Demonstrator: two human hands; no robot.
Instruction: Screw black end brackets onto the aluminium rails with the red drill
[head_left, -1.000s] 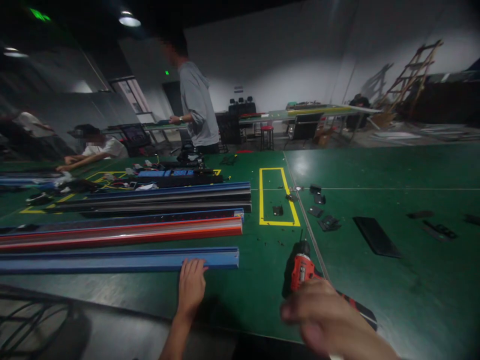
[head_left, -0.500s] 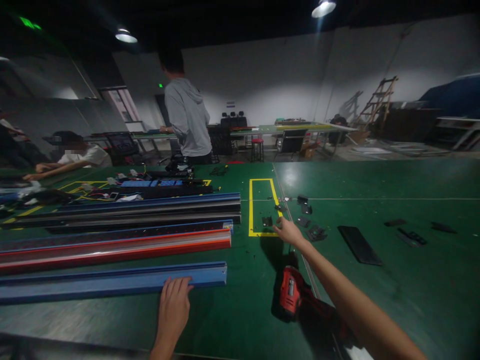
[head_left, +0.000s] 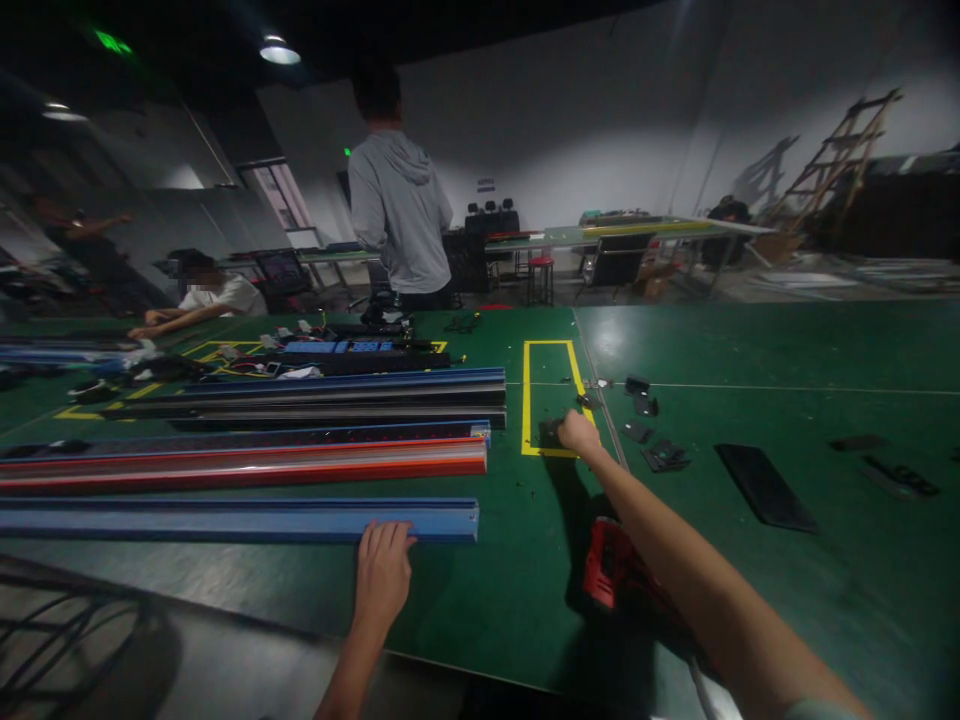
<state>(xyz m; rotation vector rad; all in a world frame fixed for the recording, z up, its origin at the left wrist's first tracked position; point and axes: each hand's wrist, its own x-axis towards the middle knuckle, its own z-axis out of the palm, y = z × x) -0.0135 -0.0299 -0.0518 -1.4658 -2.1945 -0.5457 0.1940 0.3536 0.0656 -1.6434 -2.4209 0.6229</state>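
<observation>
A long blue channel-shaped profile [head_left: 439, 522] lies nearest to me on the green table. My left hand [head_left: 385, 565] is closed on its near edge, fingers over the top, close to its right end. Further right, inside a yellow taped rectangle [head_left: 526, 400], my right hand [head_left: 580, 433] has its fingers drawn together at a small black part [head_left: 550, 432]. The fingertips partly cover that part. Under my right forearm lies a red and black power drill [head_left: 602, 572], half hidden by the arm.
Red [head_left: 360, 460] and black profiles [head_left: 405, 408] lie behind the blue one. Several small black pieces [head_left: 664, 455] and a flat black plate [head_left: 765, 487] lie to the right. A person in a grey hoodie [head_left: 401, 210] stands beyond the table; another person [head_left: 214, 292] sits at the left.
My right hand has moved left onto the small black part. My left hand stays on the blue profile. The whole view has shifted, with things appearing further right and higher.
</observation>
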